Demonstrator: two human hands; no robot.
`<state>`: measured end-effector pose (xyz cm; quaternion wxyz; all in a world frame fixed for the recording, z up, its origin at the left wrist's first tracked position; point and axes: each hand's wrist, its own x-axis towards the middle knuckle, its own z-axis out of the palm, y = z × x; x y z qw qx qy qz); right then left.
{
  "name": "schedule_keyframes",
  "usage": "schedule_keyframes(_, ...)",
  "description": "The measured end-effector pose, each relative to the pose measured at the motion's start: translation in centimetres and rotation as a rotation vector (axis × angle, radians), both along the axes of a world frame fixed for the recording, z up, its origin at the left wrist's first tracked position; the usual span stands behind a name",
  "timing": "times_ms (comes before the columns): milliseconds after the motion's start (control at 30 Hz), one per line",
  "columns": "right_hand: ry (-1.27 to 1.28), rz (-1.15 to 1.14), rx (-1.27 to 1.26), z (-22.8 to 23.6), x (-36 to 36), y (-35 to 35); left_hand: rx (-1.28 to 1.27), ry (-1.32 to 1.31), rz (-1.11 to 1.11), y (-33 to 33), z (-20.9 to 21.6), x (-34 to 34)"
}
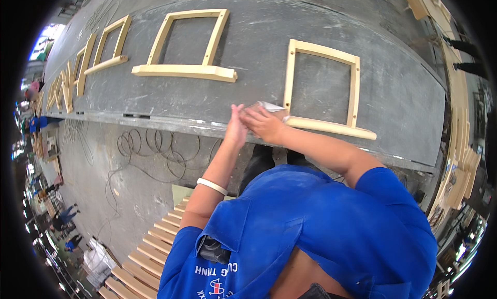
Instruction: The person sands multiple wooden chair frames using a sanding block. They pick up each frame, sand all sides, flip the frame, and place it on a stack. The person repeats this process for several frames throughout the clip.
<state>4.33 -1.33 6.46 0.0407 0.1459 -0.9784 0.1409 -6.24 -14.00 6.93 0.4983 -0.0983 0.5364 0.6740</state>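
The right hand (265, 124) pinches a light, limp white sheet (271, 106) beside the stiff wooden frame (322, 89), the left hand (237, 128) flat alongside.

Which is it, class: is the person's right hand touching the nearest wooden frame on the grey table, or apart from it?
Cannot tell. In the head view the right hand lies over a white sheet at the corner of the wooden frame, hiding any contact or gap.

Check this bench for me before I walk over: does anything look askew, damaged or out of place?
Nothing stands out. The wooden frames lie flat in a row on the grey bench, unbroken. Both hands, left and right, meet at the nearest frame's corner, over a pale sheet. Cables loop on the floor.
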Motion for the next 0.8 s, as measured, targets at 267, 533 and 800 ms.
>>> schedule_keyframes(267, -0.11, -0.061, 0.029, 1.3, 8.8, 5.3, -0.202, 0.199, -0.101, 0.0, 1.6, -0.4)
schedule_keyframes(533, -0.119, 0.008, -0.038, -1.3, 1.7, 0.3, -0.406, 1.116, -0.099, 2.6, 1.7, 0.5)
schedule_keyframes(800, -0.106, -0.272, 0.015, 1.1, 24.9, 13.4, -0.499, 1.479, -0.479, 8.6, 0.3, 4.0)
